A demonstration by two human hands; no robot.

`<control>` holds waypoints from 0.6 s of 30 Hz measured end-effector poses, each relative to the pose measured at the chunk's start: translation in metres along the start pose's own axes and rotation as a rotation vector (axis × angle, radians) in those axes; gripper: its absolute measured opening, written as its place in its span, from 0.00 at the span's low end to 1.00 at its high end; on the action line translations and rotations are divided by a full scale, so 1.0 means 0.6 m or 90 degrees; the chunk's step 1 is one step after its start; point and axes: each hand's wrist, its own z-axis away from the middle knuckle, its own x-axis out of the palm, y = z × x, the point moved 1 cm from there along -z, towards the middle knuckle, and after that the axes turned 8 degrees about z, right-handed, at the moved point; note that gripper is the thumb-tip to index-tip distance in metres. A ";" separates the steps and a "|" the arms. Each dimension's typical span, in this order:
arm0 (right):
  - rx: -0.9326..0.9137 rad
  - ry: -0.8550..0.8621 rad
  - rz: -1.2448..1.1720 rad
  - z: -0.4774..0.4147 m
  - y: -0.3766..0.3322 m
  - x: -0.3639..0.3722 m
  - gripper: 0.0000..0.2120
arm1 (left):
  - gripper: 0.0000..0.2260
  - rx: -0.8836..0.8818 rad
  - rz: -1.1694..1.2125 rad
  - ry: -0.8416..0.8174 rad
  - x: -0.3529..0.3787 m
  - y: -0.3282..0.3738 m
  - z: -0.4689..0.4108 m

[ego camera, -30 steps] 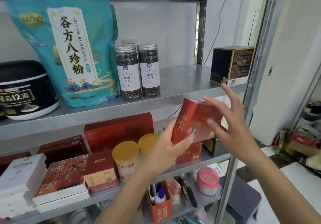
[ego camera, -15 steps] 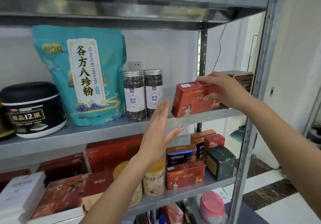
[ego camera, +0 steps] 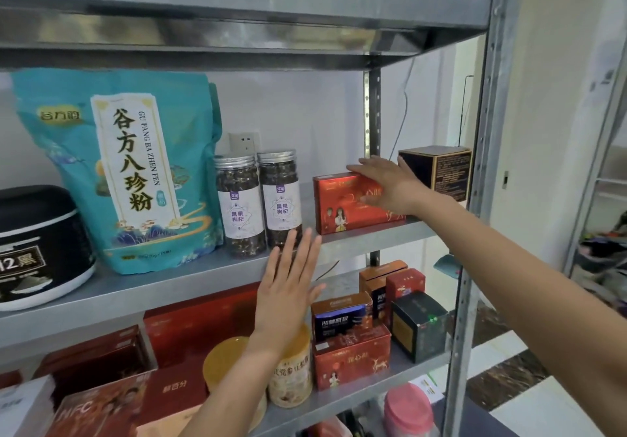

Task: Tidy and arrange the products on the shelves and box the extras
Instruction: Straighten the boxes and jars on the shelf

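Evidently the red box (ego camera: 346,206) stood on the middle shelf (ego camera: 169,280), between the two jars (ego camera: 278,199) and the dark box (ego camera: 441,172). The right hand (ego camera: 386,185) rested on its top corner, fingers straight; the left hand (ego camera: 288,287) hovered flat-fingered, holding nothing. Likely light, stiff card, best taken by its short ends. Its right end and the thumb were hidden.

On the middle shelf (ego camera: 169,287), left to right: tub (ego camera: 37,246), pouch (ego camera: 118,172), two jars (ego camera: 241,209) side by side, flat box (ego camera: 342,206); the carton (ego camera: 444,172) stands rightmost, by the post (ego camera: 476,233).
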 end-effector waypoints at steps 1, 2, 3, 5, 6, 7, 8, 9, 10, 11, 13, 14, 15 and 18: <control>-0.008 0.006 -0.001 0.004 0.001 0.002 0.34 | 0.39 -0.002 -0.005 0.003 0.000 0.001 0.000; -0.014 0.038 -0.017 0.009 0.003 0.002 0.33 | 0.39 -0.003 -0.009 0.005 0.000 0.002 -0.001; -0.013 0.097 -0.043 0.015 0.006 0.002 0.31 | 0.39 -0.002 -0.010 0.006 0.001 0.002 -0.001; 0.040 0.270 -0.070 0.029 0.018 0.000 0.27 | 0.40 0.000 -0.007 0.009 0.001 0.003 -0.002; 0.096 0.348 -0.057 0.036 0.026 0.000 0.25 | 0.40 -0.001 -0.007 0.013 0.000 0.003 -0.002; 0.163 0.400 -0.029 0.041 0.034 0.001 0.24 | 0.40 -0.001 -0.006 0.017 0.000 0.003 -0.002; 0.227 0.420 0.008 0.046 0.042 0.005 0.24 | 0.40 -0.001 -0.003 0.019 -0.001 0.003 -0.002; 0.277 0.416 0.042 0.051 0.050 0.010 0.24 | 0.40 -0.001 0.000 0.020 -0.001 0.003 -0.003; 0.306 0.403 0.067 0.056 0.057 0.016 0.24 | 0.40 0.000 -0.001 0.021 -0.001 0.003 -0.003; 0.316 0.391 0.083 0.061 0.062 0.021 0.24 | 0.40 -0.001 -0.005 0.022 -0.001 0.004 -0.003; 0.303 0.391 0.101 0.068 0.069 0.030 0.23 | 0.40 -0.003 -0.016 0.024 -0.001 0.004 -0.003; 0.298 0.400 0.108 0.069 0.071 0.031 0.24 | 0.40 -0.005 -0.019 0.025 -0.002 0.005 -0.003; 0.304 0.407 0.109 0.067 0.073 0.029 0.24 | 0.40 -0.006 -0.020 0.027 -0.001 0.005 -0.003; 0.357 0.402 0.068 0.062 0.083 0.015 0.26 | 0.39 -0.005 -0.019 0.029 0.001 0.005 -0.002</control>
